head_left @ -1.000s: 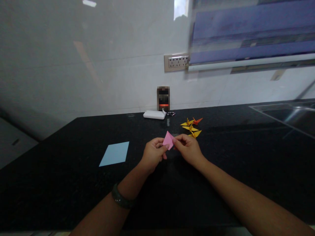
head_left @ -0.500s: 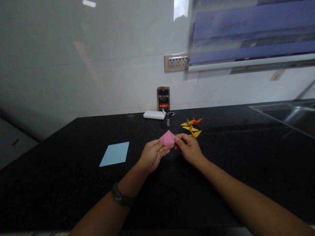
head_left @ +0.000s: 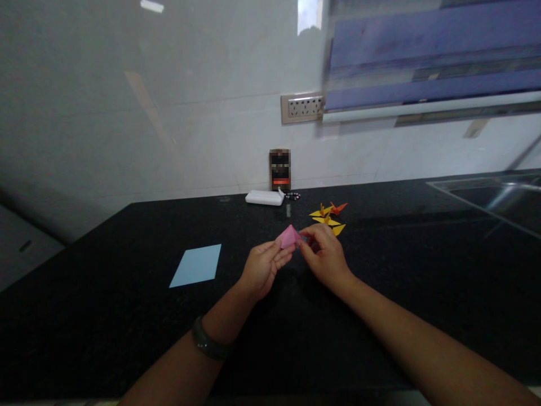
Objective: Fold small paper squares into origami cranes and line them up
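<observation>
A small piece of folded pink origami paper (head_left: 288,237) is held up above the dark counter, its peak pointing away from me. My left hand (head_left: 264,268) pinches its left side, thumb on top and fingers beneath. At its right edge, the thumb and fingers of my right hand (head_left: 325,251) are closed on the paper. Just beyond the right hand lie several folded paper cranes; a yellow crane (head_left: 322,211) and an orange crane (head_left: 338,208) show plainly, and another is partly hidden by that hand. A flat light-blue paper sheet (head_left: 196,265) rests left of my hands.
The black counter (head_left: 110,316) runs to a tiled wall. At its back lie a white power bank (head_left: 265,197) with a beaded strap (head_left: 292,196) and an upright phone-like object (head_left: 280,169), blurred out. A sink (head_left: 502,200) is at the right, a socket panel (head_left: 302,107) on the wall.
My right hand has shifted its fingers at the pink paper's right edge, with the index finger now higher. The paper has tilted a little and shows less of its right side.
</observation>
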Demonstrator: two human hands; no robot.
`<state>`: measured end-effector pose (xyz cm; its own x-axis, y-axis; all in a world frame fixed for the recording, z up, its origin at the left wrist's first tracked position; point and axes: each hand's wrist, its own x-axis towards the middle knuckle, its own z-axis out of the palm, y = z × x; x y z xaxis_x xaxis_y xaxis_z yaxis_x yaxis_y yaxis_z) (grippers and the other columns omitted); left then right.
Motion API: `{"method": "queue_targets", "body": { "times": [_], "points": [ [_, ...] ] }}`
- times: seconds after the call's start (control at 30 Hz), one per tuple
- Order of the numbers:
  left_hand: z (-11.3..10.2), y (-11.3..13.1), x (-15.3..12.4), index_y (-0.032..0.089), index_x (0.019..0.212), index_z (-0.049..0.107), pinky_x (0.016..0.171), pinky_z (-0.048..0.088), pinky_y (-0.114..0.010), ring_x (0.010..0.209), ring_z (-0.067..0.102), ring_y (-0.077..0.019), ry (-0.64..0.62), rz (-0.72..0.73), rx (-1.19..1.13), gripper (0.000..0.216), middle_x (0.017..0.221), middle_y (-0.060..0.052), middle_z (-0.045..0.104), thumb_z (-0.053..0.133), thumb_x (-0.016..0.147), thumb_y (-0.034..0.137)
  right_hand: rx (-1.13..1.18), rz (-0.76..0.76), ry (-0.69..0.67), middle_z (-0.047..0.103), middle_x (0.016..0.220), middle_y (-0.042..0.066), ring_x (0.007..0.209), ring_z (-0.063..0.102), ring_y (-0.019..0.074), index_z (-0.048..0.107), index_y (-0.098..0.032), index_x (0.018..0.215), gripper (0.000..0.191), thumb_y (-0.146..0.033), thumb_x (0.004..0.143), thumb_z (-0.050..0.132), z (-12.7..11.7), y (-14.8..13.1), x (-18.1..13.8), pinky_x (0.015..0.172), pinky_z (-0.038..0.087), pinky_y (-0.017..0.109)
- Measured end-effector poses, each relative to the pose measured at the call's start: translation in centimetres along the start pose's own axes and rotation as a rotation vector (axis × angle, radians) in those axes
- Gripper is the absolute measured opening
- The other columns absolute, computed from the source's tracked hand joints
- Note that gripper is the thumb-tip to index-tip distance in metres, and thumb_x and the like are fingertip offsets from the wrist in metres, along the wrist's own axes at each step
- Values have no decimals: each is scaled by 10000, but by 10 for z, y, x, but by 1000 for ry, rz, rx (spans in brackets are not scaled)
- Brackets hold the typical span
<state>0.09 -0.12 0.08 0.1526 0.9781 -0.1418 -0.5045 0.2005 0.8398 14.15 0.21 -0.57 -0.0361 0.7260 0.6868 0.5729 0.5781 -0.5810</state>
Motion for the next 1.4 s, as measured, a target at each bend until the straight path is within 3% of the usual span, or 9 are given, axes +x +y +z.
{"method": "queue_targets", "body": {
  "times": [0.4,0.6,0.77,0.9,1.13,1.4],
  "points": [
    [1,1,0,72,694,630,736,479,-281,796,633,-181,23,13,39,131,820,-129,669,571,733,182,-31,-7,-28,511,774,39,642,486,136,556,-188,797,101,-133,736,496,0,0,1,546,408,250],
    [0,1,-1,80,743,644,742,477,-272,827,628,-180,6,32,73,146,864,-132,671,542,756,183,-44,-42,-54,507,728,38,690,495,152,565,-192,765,88,-140,746,497,1,2,1,579,416,253],
    [0,1,-1,76,758,643,718,480,-249,837,628,-178,7,31,79,154,888,-132,668,530,767,181,-30,22,-9,525,767,43,629,492,137,565,-186,838,106,-174,754,500,1,1,1,550,411,251],
    [-1,0,0,86,801,639,651,491,-216,801,635,-168,-12,25,99,149,870,-117,672,545,758,193,35,55,-56,558,730,38,685,522,152,587,-186,778,111,-206,780,477,1,0,1,613,412,264],
    [-2,1,1,92,784,622,523,476,-174,633,634,-126,22,29,147,152,706,-77,668,547,756,222,295,283,-136,573,649,19,605,516,135,592,-168,740,168,-293,778,485,6,5,2,558,411,252],
    [-3,1,1,94,794,616,517,472,-179,618,630,-124,10,30,149,169,700,-74,665,550,755,244,354,285,-136,562,645,14,567,498,117,604,-163,731,199,-326,765,496,7,8,1,534,408,241]
  ]
}}
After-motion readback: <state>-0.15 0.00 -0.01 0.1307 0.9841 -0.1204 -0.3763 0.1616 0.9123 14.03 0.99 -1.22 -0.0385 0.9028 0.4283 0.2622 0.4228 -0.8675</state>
